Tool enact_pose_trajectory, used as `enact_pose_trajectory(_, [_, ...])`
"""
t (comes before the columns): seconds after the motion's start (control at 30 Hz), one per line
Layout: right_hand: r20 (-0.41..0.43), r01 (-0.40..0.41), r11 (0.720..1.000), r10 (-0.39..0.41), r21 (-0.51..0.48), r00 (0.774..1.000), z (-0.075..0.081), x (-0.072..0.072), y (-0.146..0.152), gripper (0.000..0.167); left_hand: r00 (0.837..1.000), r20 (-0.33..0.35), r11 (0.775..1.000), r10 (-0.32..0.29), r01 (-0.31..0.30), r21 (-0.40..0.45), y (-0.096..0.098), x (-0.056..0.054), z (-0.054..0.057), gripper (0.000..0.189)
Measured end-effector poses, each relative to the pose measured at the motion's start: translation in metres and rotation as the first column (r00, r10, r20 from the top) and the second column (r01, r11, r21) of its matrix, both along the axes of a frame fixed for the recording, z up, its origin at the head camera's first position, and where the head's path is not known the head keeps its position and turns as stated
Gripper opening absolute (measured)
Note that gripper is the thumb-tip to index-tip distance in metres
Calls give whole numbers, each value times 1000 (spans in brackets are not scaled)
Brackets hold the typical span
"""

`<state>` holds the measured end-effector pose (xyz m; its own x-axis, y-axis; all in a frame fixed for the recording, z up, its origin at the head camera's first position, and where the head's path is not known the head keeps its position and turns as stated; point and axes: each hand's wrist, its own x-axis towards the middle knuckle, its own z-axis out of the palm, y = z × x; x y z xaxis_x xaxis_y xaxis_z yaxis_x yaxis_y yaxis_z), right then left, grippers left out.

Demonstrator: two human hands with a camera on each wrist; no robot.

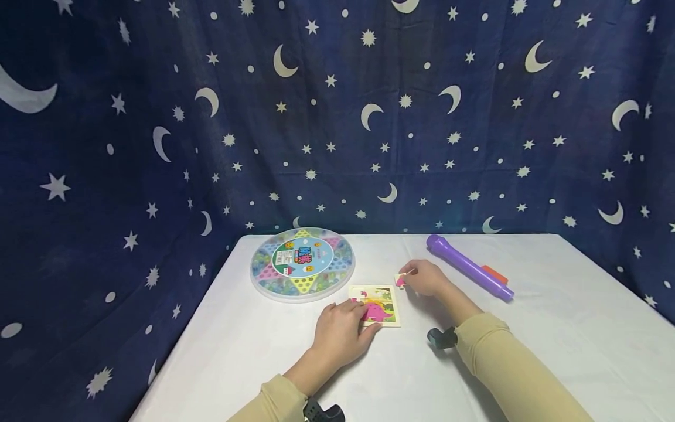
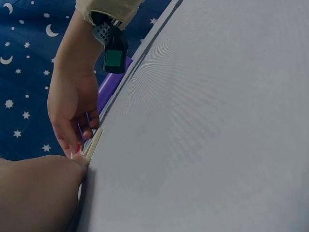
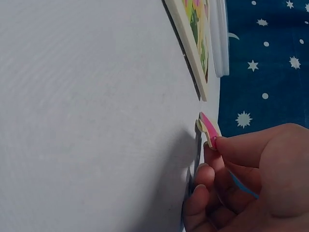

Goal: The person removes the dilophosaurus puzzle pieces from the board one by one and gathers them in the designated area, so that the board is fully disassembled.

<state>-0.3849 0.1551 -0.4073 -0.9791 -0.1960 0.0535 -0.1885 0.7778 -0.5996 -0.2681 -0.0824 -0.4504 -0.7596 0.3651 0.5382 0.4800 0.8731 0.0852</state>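
A small square jigsaw puzzle (image 1: 387, 302) with a pink dinosaur picture and a pale frame lies on the table. My left hand (image 1: 340, 331) rests over its lower left corner, fingers on the picture and thumb by the near edge. Just beyond the puzzle's upper right corner, my right hand (image 1: 426, 278) pinches a puzzle piece (image 1: 399, 281) between thumb and fingers. Close up in the right wrist view, that piece (image 3: 208, 126) shows a pink patch and a pale edge, tilted and apart from the puzzle's frame (image 3: 190, 53). The left fingers hide part of the picture.
A round, clear-lidded Chinese checkers set (image 1: 303, 264) with marbles sits at the back left. Toward the back right lies a purple stick-shaped thing (image 1: 469, 266), with an orange part (image 1: 494, 274) beside it. A starry dark blue curtain (image 1: 337, 117) hangs behind the white table (image 1: 580, 346).
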Motion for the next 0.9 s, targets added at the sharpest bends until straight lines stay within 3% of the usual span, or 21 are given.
enact_pose_trajectory(0.6, [-98,-30,988,45,151,994,-6,7,-4,22,1000,16,999,15,-14,-47,0,-1,0,46])
enact_pose_trajectory(0.9, [-89,-26,984,42,177,995,-4,6,-4,20,994,107,995,1,10,-101,0,-2,0,44])
